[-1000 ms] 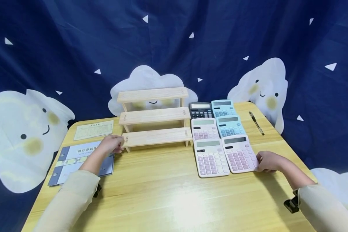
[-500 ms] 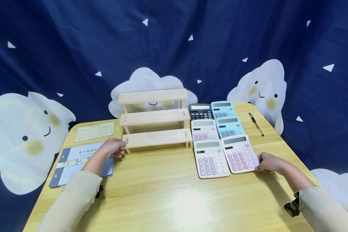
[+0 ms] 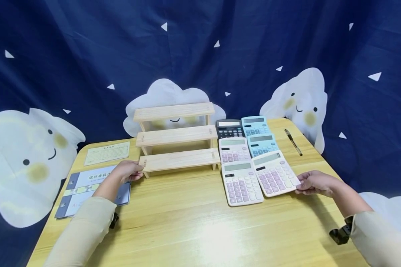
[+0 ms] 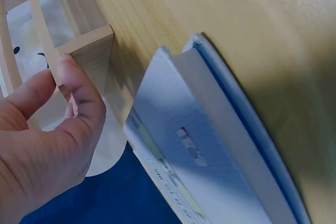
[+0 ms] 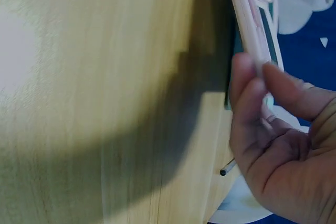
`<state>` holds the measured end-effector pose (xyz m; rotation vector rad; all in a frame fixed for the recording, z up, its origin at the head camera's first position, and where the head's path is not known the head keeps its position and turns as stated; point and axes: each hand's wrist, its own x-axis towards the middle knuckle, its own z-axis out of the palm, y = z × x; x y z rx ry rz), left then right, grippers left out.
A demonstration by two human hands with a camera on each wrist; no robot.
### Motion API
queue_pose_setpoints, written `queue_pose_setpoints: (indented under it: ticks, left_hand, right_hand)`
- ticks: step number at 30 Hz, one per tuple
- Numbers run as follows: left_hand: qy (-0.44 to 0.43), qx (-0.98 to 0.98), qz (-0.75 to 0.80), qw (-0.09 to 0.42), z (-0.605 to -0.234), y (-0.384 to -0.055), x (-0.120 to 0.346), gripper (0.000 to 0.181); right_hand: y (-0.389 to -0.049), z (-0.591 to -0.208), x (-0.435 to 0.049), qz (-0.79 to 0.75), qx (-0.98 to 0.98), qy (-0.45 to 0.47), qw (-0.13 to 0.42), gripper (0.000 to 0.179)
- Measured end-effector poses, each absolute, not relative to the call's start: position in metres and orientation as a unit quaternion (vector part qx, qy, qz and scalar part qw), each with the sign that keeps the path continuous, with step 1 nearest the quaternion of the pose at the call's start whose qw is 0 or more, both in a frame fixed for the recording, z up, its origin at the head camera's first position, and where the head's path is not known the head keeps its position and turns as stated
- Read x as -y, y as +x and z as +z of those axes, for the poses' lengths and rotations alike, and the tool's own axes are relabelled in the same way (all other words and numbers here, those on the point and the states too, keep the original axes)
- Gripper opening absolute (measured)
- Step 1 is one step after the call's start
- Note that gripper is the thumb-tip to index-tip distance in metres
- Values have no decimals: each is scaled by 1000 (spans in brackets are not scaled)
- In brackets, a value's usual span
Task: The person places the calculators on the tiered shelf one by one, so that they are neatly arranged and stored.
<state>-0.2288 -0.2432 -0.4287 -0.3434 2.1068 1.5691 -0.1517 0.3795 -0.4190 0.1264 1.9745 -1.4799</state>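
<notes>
My left hand pinches the left end of the lowest board of a three-tier wooden shelf; thumb and fingers close on the board's edge in the left wrist view. On the right side, my right hand pinches the lower right corner of a white calculator with pink keys. That corner is tilted up off the table, as the right wrist view also shows. Beside it lie another pink-keyed calculator, a smaller-looking pink one, two blue calculators and a black one.
A blue-and-white ledger book lies by my left forearm, with a printed form behind it. A black pen rests at the right of the wooden table. Behind hangs a dark blue curtain with cloud shapes.
The pink-keyed calculator in my right hand has been lifted at its near right corner and turned slightly, its top shifting left. My left hand stays at the shelf's end.
</notes>
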Motion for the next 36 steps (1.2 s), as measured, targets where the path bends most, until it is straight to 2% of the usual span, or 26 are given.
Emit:
queue_pose_setpoints:
  ticks: [7, 14, 18, 26, 36]
  left_hand:
    - [-132, -760, 590, 239, -433, -230, 245, 67]
    - [-135, -756, 593, 241, -432, -230, 245, 68]
    - [-131, -754, 596, 244, -431, -230, 245, 68]
    - [-140, -753, 596, 239, -430, -229, 246, 67]
    - [-152, -751, 597, 239, -433, -232, 247, 63]
  right_hand:
    - [-155, -409, -382, -653, -678, 68, 331, 21]
    - [-162, -396, -388, -716, -605, 29, 347, 27]
    - [-169, -385, -384, -738, -586, 24, 332, 28]
    - [-191, -358, -352, -764, -579, 57, 278, 25]
    - [-221, -328, -300, -792, -553, 46, 256, 30]
